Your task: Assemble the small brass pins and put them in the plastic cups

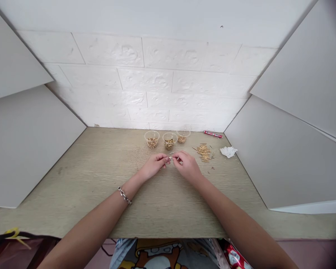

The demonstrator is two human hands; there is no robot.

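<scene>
Over the middle of the table, my left hand (156, 164) and my right hand (186, 163) meet fingertip to fingertip. Both pinch a small, thin metallic piece (170, 157) between them; its exact kind is too small to make out. Just beyond my hands stand three clear plastic cups: the left cup (152, 139) and the back right cup (182, 135) hold small gold-coloured parts, and the middle cup (170, 142) holds darker gold ones. To the right of my right hand lies a pile of thin gold-coloured pins (204, 152).
A red pen-like stick (212, 134) lies near the back wall. Crumpled white tissue (229, 151) rests at the right. Grey panels (42, 142) flank the table (168, 209) on both sides, and a white brick-patterned wall (145, 82) closes the back.
</scene>
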